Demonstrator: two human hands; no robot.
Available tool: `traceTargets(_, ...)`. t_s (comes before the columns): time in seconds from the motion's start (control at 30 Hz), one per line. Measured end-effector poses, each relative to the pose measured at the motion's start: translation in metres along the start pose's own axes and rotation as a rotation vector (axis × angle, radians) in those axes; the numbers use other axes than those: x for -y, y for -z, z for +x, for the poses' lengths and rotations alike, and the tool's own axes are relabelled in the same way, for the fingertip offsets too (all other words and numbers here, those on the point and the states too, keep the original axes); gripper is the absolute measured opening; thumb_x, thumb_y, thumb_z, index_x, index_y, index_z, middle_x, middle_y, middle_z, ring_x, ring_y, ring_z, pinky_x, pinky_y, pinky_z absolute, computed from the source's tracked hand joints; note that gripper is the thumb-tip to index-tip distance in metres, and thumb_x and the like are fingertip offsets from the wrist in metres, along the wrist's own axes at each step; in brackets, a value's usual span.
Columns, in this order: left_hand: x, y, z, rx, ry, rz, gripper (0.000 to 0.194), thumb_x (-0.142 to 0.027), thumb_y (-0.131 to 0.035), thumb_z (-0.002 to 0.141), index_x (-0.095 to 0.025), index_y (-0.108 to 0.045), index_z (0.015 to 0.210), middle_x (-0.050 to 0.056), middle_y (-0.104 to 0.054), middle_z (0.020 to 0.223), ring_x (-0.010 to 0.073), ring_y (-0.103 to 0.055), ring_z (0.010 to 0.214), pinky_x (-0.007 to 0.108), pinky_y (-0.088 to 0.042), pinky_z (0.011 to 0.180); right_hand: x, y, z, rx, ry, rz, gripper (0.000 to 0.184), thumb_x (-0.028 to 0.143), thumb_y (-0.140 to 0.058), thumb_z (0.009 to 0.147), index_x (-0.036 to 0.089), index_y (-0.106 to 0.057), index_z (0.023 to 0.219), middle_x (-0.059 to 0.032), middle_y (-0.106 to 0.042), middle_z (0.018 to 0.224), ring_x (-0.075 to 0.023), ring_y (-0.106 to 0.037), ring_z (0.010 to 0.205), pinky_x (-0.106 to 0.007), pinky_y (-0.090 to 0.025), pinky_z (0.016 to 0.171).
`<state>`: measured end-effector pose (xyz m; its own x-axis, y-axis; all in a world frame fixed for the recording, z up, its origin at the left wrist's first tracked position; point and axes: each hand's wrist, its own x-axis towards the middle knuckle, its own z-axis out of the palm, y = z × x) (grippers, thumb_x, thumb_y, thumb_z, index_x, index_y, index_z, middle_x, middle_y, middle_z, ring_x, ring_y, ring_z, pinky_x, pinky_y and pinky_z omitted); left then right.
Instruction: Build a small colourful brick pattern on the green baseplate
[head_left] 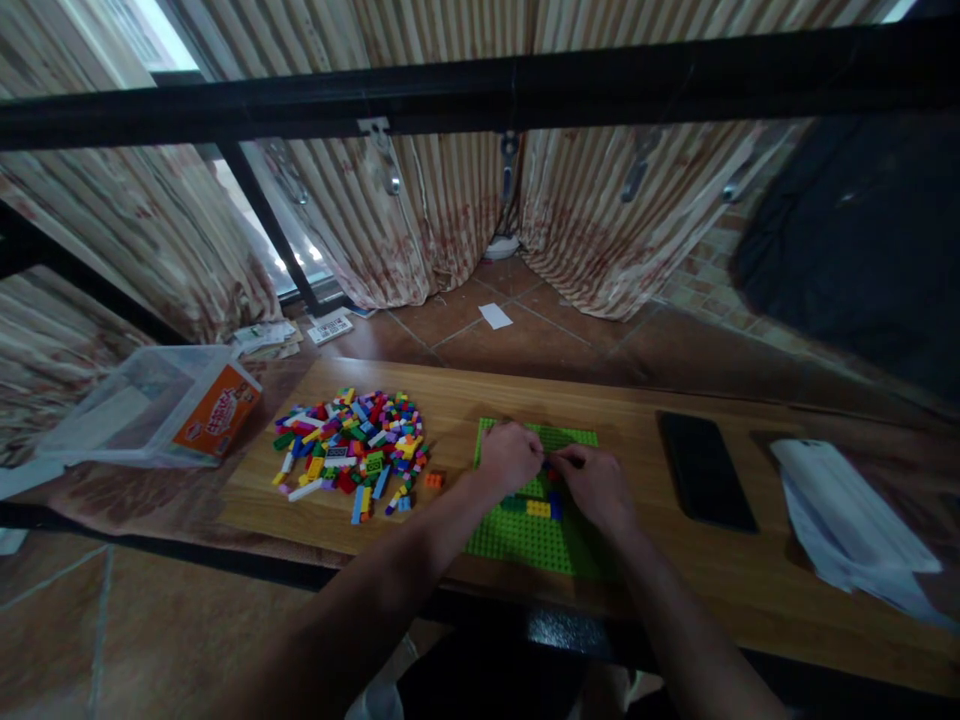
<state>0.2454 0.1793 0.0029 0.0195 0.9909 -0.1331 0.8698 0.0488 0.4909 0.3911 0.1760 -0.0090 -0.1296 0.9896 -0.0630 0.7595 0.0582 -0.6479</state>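
A green studded baseplate (pixel 525 535) lies on the wooden table (pixel 465 400) in front of me. Both my hands rest over its middle. My left hand (pixel 510 457) is curled, fingertips pinched towards a small red and blue brick (pixel 553 470) between the hands. My right hand (pixel 598 487) is also closed, its fingers meeting the same spot. Yellow, blue and green bricks (pixel 538 508) sit fixed on the plate just below the hands. A pile of several loose coloured bricks (pixel 351 450) lies to the left, with one orange brick (pixel 434 480) apart near the plate.
A clear plastic tub (pixel 142 405) with an orange label lies at the table's left end. A black phone (pixel 705 468) lies right of the plate, a white plastic bag (pixel 847 520) beyond it. A black bar (pixel 480 90) crosses overhead; curtains hang behind.
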Motion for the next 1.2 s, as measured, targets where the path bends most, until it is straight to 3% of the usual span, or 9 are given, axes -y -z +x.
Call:
traceTargets(0.13, -0.001, 0.0, 0.002, 0.028, 0.036, 0.002, 0.017, -0.025, -0.06, 0.074, -0.027, -0.075, 0.082, 0.0, -0.074, 0.087, 0.0187, -0.063, 0.094, 0.033, -0.045, 0.09, 0.003, 0.001, 0.001, 0.016, -0.011, -0.031, 0.021, 0.029, -0.053, 0.082, 0.022, -0.073, 0.079, -0.0033, -0.072, 0.081, -0.0185, -0.064, 0.075, -0.029, -0.042, 0.069)
traceTargets(0.37, 0.002, 0.005, -0.001, 0.038, -0.021, 0.006, 0.017, -0.028, -0.059, 0.076, -0.026, -0.075, 0.081, -0.001, -0.074, 0.084, 0.0163, -0.064, 0.088, 0.027, -0.048, 0.082, 0.001, 0.003, -0.004, 0.014, 0.056, 0.059, 0.027, 0.031, -0.048, 0.085, 0.02, -0.073, 0.084, -0.005, -0.073, 0.09, -0.019, -0.065, 0.083, -0.029, -0.045, 0.076)
traceTargets(0.5, 0.003, 0.007, -0.007, -0.017, -0.105, -0.031, 0.016, -0.027, -0.058, 0.079, -0.025, -0.074, 0.083, -0.002, -0.073, 0.083, 0.0149, -0.064, 0.085, 0.026, -0.049, 0.082, -0.011, 0.006, -0.01, -0.081, 0.104, 0.157, 0.033, 0.033, -0.044, 0.086, 0.018, -0.072, 0.095, -0.0076, -0.073, 0.098, -0.0202, -0.066, 0.089, -0.032, -0.047, 0.082)
traceTargets(0.6, 0.006, 0.015, -0.021, -0.164, -0.16, -0.137, 0.017, -0.022, -0.055, 0.083, -0.021, -0.071, 0.088, 0.0, -0.072, 0.089, 0.0146, -0.064, 0.087, 0.027, -0.049, 0.085, -0.022, 0.012, -0.015, -0.105, 0.088, 0.18, 0.034, 0.036, -0.044, 0.085, 0.019, -0.072, 0.095, -0.0075, -0.073, 0.094, -0.0211, -0.067, 0.086, -0.033, -0.048, 0.08)
traceTargets(0.7, 0.018, 0.028, -0.048, -0.331, -0.186, -0.23, 0.018, -0.02, -0.053, 0.086, -0.02, -0.069, 0.094, 0.003, -0.071, 0.094, 0.016, -0.063, 0.092, 0.031, -0.049, 0.089, -0.027, 0.018, -0.02, -0.124, 0.055, 0.163, 0.033, 0.038, -0.046, 0.084, 0.02, -0.072, 0.092, -0.0067, -0.074, 0.089, -0.0213, -0.067, 0.082, -0.033, -0.049, 0.076)
traceTargets(0.83, 0.053, 0.041, -0.107, -0.419, -0.207, -0.234, 0.021, -0.018, -0.052, 0.086, -0.022, -0.067, 0.1, 0.004, -0.069, 0.099, 0.0179, -0.062, 0.097, 0.034, -0.049, 0.091, -0.027, 0.022, -0.025, -0.162, 0.061, 0.151, 0.033, 0.04, -0.048, 0.083, 0.021, -0.073, 0.091, -0.0068, -0.074, 0.089, -0.0211, -0.068, 0.078, -0.031, -0.05, 0.071)
traceTargets(0.93, 0.084, 0.043, -0.155, -0.505, -0.111, -0.194, 0.022, -0.017, -0.049, 0.086, -0.022, -0.064, 0.102, 0.005, -0.067, 0.103, 0.0188, -0.062, 0.1, 0.034, -0.05, 0.09, -0.025, 0.023, -0.026, -0.178, 0.087, 0.136, 0.034, 0.044, -0.048, 0.082, 0.022, -0.073, 0.09, -0.0067, -0.074, 0.088, -0.0213, -0.068, 0.077, -0.03, -0.05, 0.07)
traceTargets(1.03, 0.11, 0.043, -0.19, -0.506, -0.002, -0.117, 0.024, -0.016, -0.05, 0.084, -0.024, -0.064, 0.102, 0.005, -0.066, 0.105, 0.0192, -0.062, 0.101, 0.034, -0.051, 0.09, -0.024, 0.022, -0.027, -0.172, 0.1, 0.101, 0.036, 0.047, -0.048, 0.081, 0.022, -0.073, 0.09, -0.0064, -0.074, 0.088, -0.022, -0.068, 0.074, -0.031, -0.05, 0.068)
traceTargets(1.2, 0.133, 0.041, -0.21, -0.537, 0.199, -0.052, 0.021, -0.017, -0.053, 0.082, -0.022, -0.063, 0.099, 0.005, -0.066, 0.098, 0.0201, -0.063, 0.095, 0.035, -0.053, 0.086, -0.027, 0.016, -0.029, -0.152, 0.13, 0.064, 0.039, 0.052, -0.048, 0.08, 0.024, -0.073, 0.091, -0.0065, -0.074, 0.087, -0.0241, -0.068, 0.071, -0.034, -0.051, 0.066)
